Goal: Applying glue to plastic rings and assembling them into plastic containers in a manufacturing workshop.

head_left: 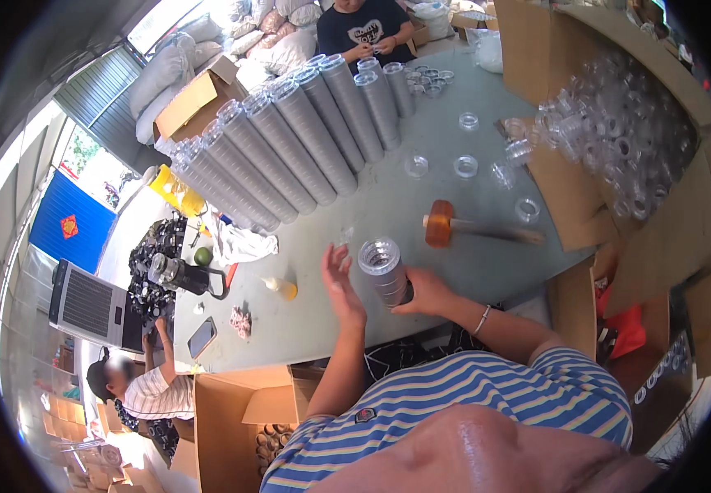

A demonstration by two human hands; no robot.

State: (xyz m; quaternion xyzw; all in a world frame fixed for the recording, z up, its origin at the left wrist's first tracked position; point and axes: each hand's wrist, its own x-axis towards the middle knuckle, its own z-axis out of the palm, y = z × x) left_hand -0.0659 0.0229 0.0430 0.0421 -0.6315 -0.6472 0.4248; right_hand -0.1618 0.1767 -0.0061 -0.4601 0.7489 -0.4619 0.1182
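Observation:
My right hand [425, 293] grips the lower end of a short stack of clear plastic lids [384, 271], held tilted above the grey table [331, 312]. Just left of the stack, my left hand [339, 283] is raised with fingers spread and holds nothing. A rubber mallet with an amber head [440, 223] and a wooden handle lies on the table beyond the stack. Several long stacked columns of clear lids [289, 148] lie side by side across the far left of the table.
Loose clear lids [466, 167] dot the table. A cardboard box full of clear lids [618, 140] stands at right. A person in dark clothing [363, 29] works at the far end; another sits low at left [146, 386]. A phone [202, 337], small bottle [281, 287] and open boxes [240, 419] lie near.

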